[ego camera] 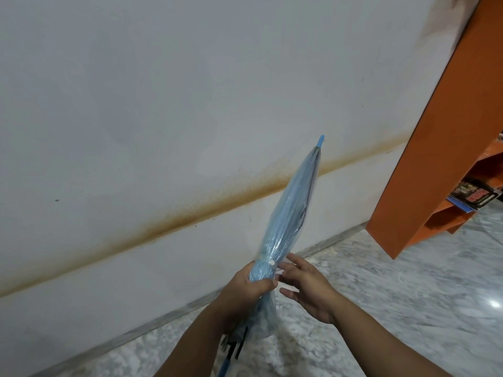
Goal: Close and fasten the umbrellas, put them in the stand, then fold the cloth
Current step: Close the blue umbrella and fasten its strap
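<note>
Head view: left hand [246,288] gripping furled umbrella [288,213] to steady it; right hand [307,287], fingers spread, reaching for strap.

You see one closed blue umbrella [290,210], two hands: left hand [246,289], right hand [307,287]. One orange shelf unit [435,126], one magazine [475,197] on it.

We see a pale translucent blue umbrella [288,210] with a solid blue tip and a small white snap on its strap. The wall [163,91] is off-white, crossed by a rusty brown speckled stain band. The shelf unit [424,159] is orange, and the floor [408,308] is grey-and-white mottled marble.
</note>
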